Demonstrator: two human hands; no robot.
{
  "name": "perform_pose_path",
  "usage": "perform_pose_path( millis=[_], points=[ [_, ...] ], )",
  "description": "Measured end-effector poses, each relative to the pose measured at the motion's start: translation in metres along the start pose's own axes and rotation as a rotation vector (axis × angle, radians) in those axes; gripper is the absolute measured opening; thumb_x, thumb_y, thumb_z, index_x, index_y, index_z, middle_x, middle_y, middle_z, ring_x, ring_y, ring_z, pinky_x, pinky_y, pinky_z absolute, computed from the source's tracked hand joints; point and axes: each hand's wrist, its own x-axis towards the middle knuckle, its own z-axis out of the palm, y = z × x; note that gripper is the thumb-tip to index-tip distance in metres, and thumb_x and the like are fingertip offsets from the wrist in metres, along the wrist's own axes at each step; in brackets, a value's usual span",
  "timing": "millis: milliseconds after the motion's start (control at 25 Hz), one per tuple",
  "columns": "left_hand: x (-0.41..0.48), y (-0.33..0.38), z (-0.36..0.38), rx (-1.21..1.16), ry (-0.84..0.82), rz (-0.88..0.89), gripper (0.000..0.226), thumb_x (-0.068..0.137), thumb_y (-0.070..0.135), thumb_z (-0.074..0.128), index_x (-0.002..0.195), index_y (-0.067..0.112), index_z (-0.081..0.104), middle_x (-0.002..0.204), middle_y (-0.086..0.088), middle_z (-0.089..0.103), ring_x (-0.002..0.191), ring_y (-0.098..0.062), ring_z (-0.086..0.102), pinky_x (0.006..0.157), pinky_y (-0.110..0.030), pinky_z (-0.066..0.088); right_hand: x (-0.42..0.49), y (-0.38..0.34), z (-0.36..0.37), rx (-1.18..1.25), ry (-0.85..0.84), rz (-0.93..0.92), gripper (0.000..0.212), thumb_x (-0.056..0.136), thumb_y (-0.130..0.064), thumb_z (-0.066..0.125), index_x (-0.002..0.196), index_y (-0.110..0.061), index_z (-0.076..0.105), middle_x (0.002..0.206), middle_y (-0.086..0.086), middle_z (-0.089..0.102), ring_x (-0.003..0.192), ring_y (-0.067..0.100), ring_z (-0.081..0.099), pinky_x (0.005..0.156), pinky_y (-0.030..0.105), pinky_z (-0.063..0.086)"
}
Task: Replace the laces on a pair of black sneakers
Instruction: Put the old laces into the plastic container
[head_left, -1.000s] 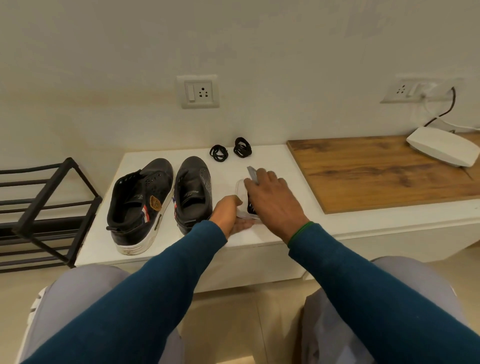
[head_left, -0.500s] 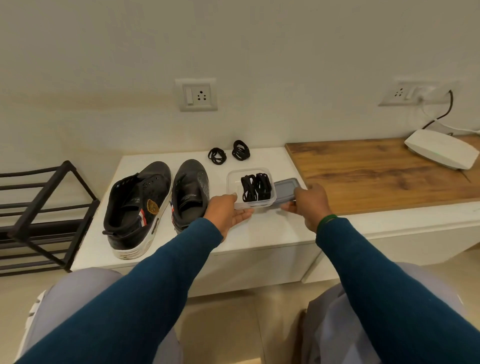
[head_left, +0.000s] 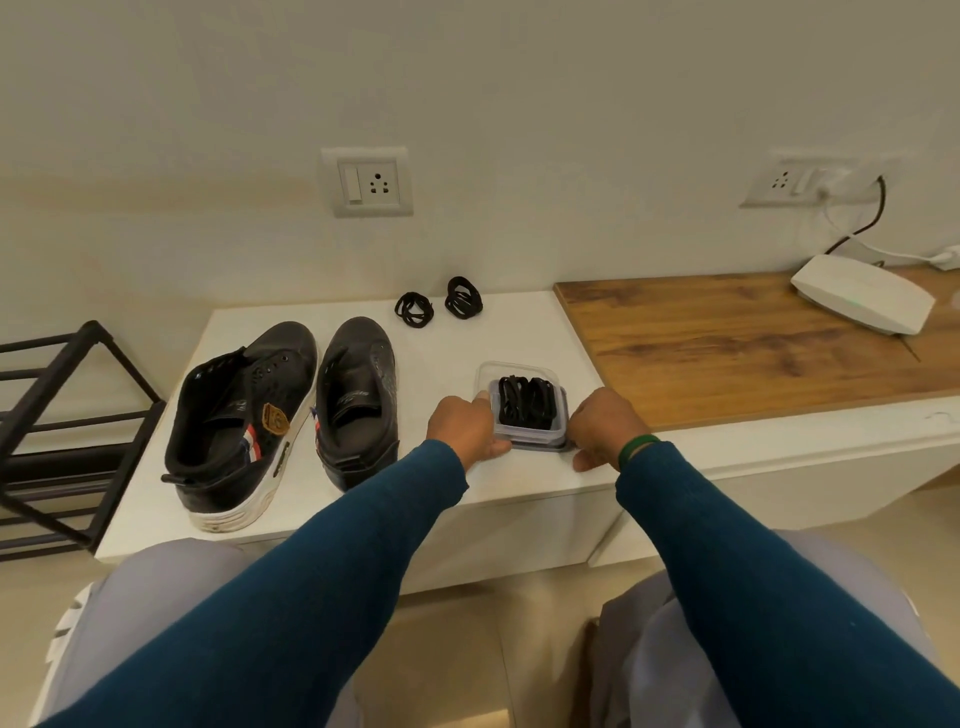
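Head view: your left hand (head_left: 462, 431) and right hand (head_left: 602, 426) each curl round a side of the clear container (head_left: 511, 370) of black laces (head_left: 527, 402), which sits on its grey lid (head_left: 540, 446) near the front edge of the white bench (head_left: 519, 332). Both black sneakers (head_left: 358, 400) stand side by side just left of it

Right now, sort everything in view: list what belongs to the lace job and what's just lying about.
Job: left sneaker, right sneaker, clear container, black laces inside, grey lid beneath, lace coil, second lace coil, left hand, right hand.
Lying about: black rack, wall socket, white device, wooden top.
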Motion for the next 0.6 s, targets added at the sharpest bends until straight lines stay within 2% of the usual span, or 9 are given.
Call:
perform_pose_path(
  millis=[80, 200, 280, 320, 400, 480, 520, 600],
  points=[
    [0.005, -0.002, 0.004, 0.155, -0.029, 0.015, 0.032, 0.097, 0.018, 0.056, 0.117, -0.007, 0.058, 0.117, -0.026, 0.066, 0.105, -0.038, 0.069, 0.085, -0.048, 0.06, -0.001, -0.004, -0.006, 0.031, 0.097, -0.054, 0.005, 0.089, -0.004, 0.062, 0.09, -0.002, 0.066, 0.089, 0.013, 0.07, 0.076, 0.026, 0.07, 0.072, 0.041, 0.062],
    [0.005, -0.003, 0.008, 0.267, -0.037, -0.002, 0.018, 0.095, 0.02, 0.056, 0.088, 0.003, 0.057, 0.099, -0.021, 0.069, 0.099, -0.037, 0.071, 0.087, -0.051, 0.059, -0.003, -0.024, -0.01, -0.008, 0.382, -0.3, 0.016, 0.09, -0.006, 0.055, 0.092, -0.001, 0.07, 0.091, 0.011, 0.069, 0.069, 0.017, 0.059, 0.061, 0.029, 0.05],
    [0.003, -0.005, 0.014, 0.261, -0.041, 0.007, 0.025, 0.098, 0.024, 0.052, 0.092, 0.001, 0.06, 0.094, -0.02, 0.07, 0.09, -0.035, 0.073, 0.085, -0.048, 0.06, -0.008, -0.041, -0.004, -0.115, 0.368, -0.444, 0.017, 0.092, -0.01, 0.057, 0.093, -0.002, 0.071, 0.094, 0.01, 0.07, 0.076, 0.02, 0.061, 0.065, 0.03, 0.051],
    [0.001, -0.005, 0.017, 0.266, -0.043, 0.008, 0.027, 0.098, 0.023, 0.051, 0.099, -0.002, 0.062, 0.095, -0.02, 0.071, 0.088, -0.034, 0.073, 0.084, -0.047, 0.06, -0.012, -0.046, 0.001, -0.192, 0.324, -0.452, 0.014, 0.092, -0.013, 0.059, 0.09, -0.002, 0.068, 0.094, 0.011, 0.069, 0.078, 0.022, 0.062, 0.065, 0.03, 0.051],
    [0.003, -0.009, 0.019, 0.284, -0.04, 0.065, 0.027, 0.097, 0.016, 0.052, 0.106, -0.008, 0.063, 0.105, -0.025, 0.07, 0.097, -0.04, 0.07, 0.085, -0.05, 0.059, -0.016, -0.052, 0.015, -0.337, 0.274, -0.425, 0.005, 0.09, -0.012, 0.062, 0.089, -0.007, 0.06, 0.098, 0.012, 0.067, 0.085, 0.026, 0.064, 0.066, 0.031, 0.049],
    [0.005, -0.012, 0.019, 0.273, -0.036, 0.078, 0.026, 0.095, 0.014, 0.053, 0.102, -0.008, 0.063, 0.104, -0.025, 0.069, 0.1, -0.042, 0.069, 0.084, -0.051, 0.059, -0.016, -0.054, 0.024, -0.426, 0.278, -0.425, 0.01, 0.091, -0.012, 0.061, 0.098, -0.006, 0.062, 0.105, 0.014, 0.065, 0.096, 0.029, 0.065, 0.073, 0.035, 0.051],
    [0.007, -0.012, 0.018, 0.29, -0.04, 0.064, 0.024, 0.094, 0.013, 0.054, 0.103, -0.008, 0.064, 0.103, -0.023, 0.07, 0.095, -0.039, 0.07, 0.08, -0.046, 0.06, -0.013, -0.054, 0.027, -0.432, 0.279, -0.419, 0.013, 0.093, -0.014, 0.059, 0.101, -0.004, 0.063, 0.106, 0.014, 0.065, 0.097, 0.03, 0.065, 0.074, 0.036, 0.051],
    [0.008, -0.011, 0.016, 0.325, -0.063, 0.019, 0.02, 0.09, 0.008, 0.058, 0.105, -0.004, 0.066, 0.095, -0.015, 0.072, 0.077, -0.024, 0.069, 0.063, -0.028, 0.059, -0.009, -0.055, 0.029, -0.408, 0.27, -0.387, 0.018, 0.096, -0.017, 0.056, 0.103, -0.002, 0.064, 0.106, 0.014, 0.066, 0.096, 0.03, 0.065, 0.069, 0.035, 0.046]
  ],
)
